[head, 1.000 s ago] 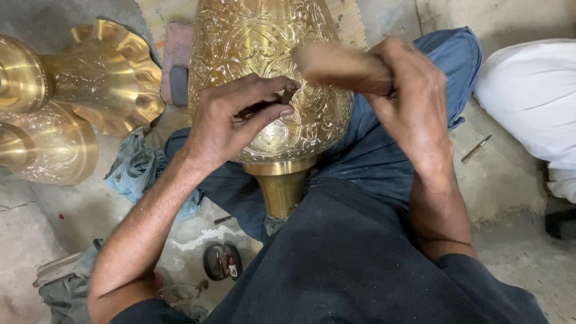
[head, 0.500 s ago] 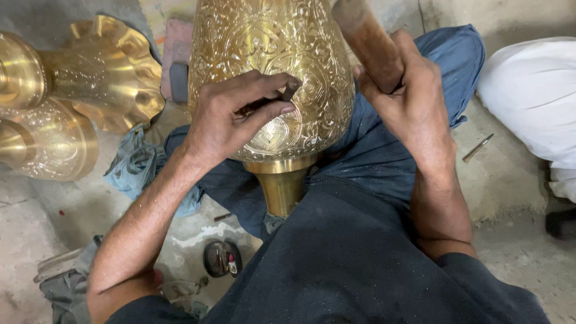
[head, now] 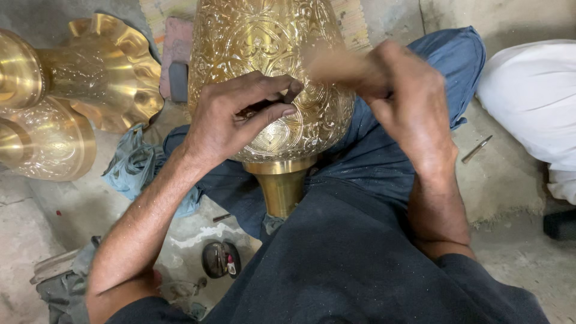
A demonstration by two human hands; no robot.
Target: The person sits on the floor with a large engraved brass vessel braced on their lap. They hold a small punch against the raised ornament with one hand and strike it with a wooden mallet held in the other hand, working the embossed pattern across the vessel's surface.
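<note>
Two hands are at work: the left hand and the right hand. Three brass vessels show: one engraved vase and two pieces at the left. One blue cloth lies on the floor.

Rough grey concrete floor, dusty and cracked, under flat light.

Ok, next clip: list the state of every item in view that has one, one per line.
Engraved brass vase: lying across the lap, narrow foot toward the camera.
Small dark chisel: pinched in the left hand, tip on the vase.
Wooden mallet: gripped in the right hand, motion-blurred.
Fluted brass vase: lying on its side on the floor.
Thin metal tool: lying loose on the floor.
</note>
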